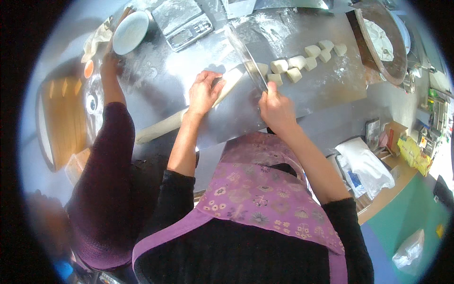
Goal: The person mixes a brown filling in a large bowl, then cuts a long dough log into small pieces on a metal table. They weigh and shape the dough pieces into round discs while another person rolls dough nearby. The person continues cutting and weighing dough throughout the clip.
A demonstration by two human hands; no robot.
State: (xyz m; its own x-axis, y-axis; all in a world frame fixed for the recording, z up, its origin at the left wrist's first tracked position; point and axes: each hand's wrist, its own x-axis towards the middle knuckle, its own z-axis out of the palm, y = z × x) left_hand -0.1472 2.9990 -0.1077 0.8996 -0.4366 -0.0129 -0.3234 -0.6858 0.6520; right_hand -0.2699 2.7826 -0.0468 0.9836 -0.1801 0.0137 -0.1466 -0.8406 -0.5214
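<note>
A long rope of dough [159, 126] runs slantwise across the floured metal worktop [227, 122]. My left hand [204, 93] grips it from above, with thumb and fingers to either side. In my right hand [278, 108] is the handle of a long-bladed knife [250, 62]. Its blade points away from me and stands at the dough's right end; whether it touches the dough I cannot tell. Just right of the blade, several cut dough pieces [279, 66] lie in a loose double line that trails towards the far right.
At the left another person's hand [111, 64] reaches beside a pale bowl [130, 32]. A digital scale [182, 25] stands at the back. On the right are a large brown basin [388, 67] with white contents and, lower down, a white plastic bag [365, 165].
</note>
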